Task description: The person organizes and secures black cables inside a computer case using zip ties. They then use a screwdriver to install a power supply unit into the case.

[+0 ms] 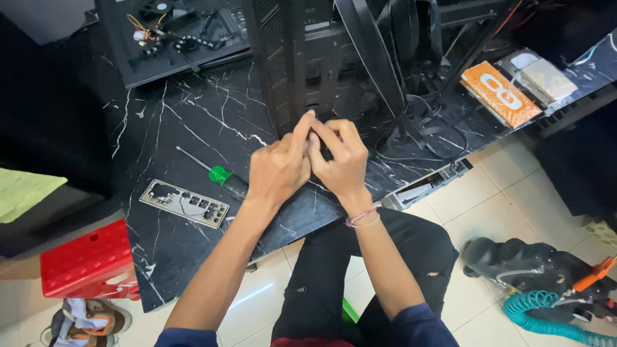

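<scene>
Head view: both hands pinch at the front of a black computer case
Left of the case lie a silver port plate and a green-handled screwdriver; left hand and right hand meet just below it, fingertips closed on something small and dark, unclear what

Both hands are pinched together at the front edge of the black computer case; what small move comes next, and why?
Probably keep the pinch and draw the small part clear of the black computer case before reaching for anything. The left hand and right hand meet fingertip to fingertip there, hiding what they hold. The green-handled screwdriver lies untouched on the marble table, beside the left hand.
</scene>
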